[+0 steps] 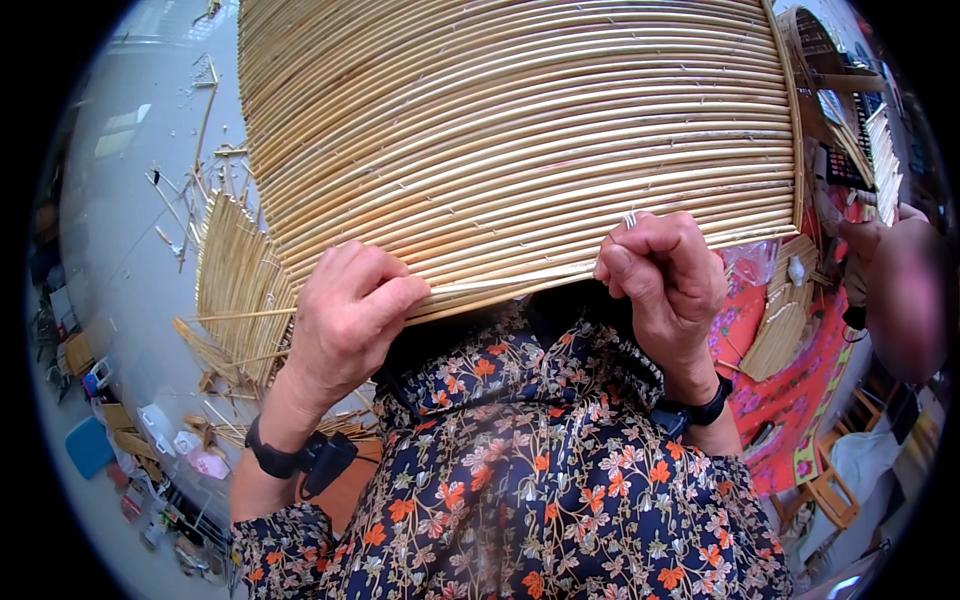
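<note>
L hand (352,300) pinching reed mat's (520,130) nr edge; R hand (665,280) curled, same edge.

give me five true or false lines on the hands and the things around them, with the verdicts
1. The left hand holds the near edge of the stalk mat. True.
2. The right hand is spread flat. False: its fingers are curled.
3. A smaller piece of stalks lies to the left of the mat. True.
4. The shirt is plain white. False: it is dark with a floral print.
5. A red patterned cloth shows on the right. True.
</note>
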A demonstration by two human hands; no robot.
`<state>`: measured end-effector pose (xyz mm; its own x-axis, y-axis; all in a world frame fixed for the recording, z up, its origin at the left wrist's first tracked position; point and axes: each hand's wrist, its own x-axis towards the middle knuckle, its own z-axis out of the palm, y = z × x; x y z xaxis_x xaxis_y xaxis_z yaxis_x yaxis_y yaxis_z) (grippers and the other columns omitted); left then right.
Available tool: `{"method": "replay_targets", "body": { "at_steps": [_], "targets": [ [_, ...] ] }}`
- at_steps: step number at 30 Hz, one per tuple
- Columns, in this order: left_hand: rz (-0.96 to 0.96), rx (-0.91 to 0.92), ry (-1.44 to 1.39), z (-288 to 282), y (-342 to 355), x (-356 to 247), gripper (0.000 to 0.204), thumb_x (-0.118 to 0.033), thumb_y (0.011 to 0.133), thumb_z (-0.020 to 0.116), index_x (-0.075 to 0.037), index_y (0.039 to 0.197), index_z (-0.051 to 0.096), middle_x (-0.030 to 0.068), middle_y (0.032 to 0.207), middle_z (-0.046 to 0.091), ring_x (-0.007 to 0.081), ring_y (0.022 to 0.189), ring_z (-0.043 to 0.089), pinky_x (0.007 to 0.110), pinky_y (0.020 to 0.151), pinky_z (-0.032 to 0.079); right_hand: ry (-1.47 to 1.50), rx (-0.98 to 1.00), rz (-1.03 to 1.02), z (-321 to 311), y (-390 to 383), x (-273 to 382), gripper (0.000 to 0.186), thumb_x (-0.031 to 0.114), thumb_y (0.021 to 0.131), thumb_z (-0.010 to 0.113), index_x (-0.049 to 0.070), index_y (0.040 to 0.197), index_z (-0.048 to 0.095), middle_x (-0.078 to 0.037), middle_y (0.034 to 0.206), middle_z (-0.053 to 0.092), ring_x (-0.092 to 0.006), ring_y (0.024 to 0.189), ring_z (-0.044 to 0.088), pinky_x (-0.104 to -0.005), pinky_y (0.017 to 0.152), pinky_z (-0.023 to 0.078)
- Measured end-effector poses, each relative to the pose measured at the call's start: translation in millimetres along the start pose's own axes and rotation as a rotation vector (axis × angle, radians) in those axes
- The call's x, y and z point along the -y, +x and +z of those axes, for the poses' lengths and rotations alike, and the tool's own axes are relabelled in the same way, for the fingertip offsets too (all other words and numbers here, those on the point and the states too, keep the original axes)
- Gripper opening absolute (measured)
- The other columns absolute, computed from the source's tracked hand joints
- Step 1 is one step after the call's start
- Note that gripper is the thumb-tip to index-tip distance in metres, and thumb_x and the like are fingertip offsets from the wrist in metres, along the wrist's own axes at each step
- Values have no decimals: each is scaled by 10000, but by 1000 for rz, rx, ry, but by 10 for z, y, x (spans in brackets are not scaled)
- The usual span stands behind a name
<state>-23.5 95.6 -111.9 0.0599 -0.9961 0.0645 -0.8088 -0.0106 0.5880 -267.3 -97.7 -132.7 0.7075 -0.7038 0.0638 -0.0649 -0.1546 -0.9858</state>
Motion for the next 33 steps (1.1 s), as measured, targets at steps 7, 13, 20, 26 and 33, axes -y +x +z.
{"method": "replay_targets", "body": {
  "at_steps": [7, 13, 20, 26, 33],
  "targets": [
    [-86, -82, -4, 141, -62, -110, 205, -12, 812, 823, -73, 986, 732, 71, 885, 667, 284, 813, 636, 391, 705, 487, -146, 61, -345, -144, 70, -120, 217, -61, 825, 817, 19, 998, 713, -78, 838, 700, -239, 759, 709, -319, 631, 546],
    [-126, -93, -48, 141, -68, -105, 178, -15, 823, 819, -65, 963, 720, 75, 883, 662, 286, 816, 637, 392, 715, 490, -502, 100, -560, -236, 29, -77, 247, 28, 715, 844, 61, 934, 735, -68, 994, 749, -316, 1005, 730, -397, 830, 604],
    [-118, -55, -29, 119, -31, -121, 189, 14, 816, 806, -49, 969, 715, 81, 897, 670, 287, 838, 649, 393, 733, 502, -589, 129, -644, -228, 10, -284, 168, 74, 745, 807, 79, 883, 711, -41, 1053, 756, -241, 1015, 729, -365, 821, 527],
    [-89, -60, -11, 168, -40, -134, 178, 9, 816, 802, -50, 952, 703, 75, 888, 662, 287, 823, 636, 398, 721, 490, -587, 99, -650, -179, 3, -301, 182, 64, 760, 806, 87, 909, 704, -19, 1026, 748, -205, 943, 708, -349, 802, 496],
    [-54, -110, -15, 250, -26, -111, 169, 16, 823, 793, -58, 945, 700, 77, 879, 652, 286, 811, 625, 398, 712, 474, -599, 80, -638, -152, -22, -360, 169, 44, 775, 798, 88, 908, 703, -10, 1021, 747, -191, 921, 684, -343, 803, 488]
  ]
}}
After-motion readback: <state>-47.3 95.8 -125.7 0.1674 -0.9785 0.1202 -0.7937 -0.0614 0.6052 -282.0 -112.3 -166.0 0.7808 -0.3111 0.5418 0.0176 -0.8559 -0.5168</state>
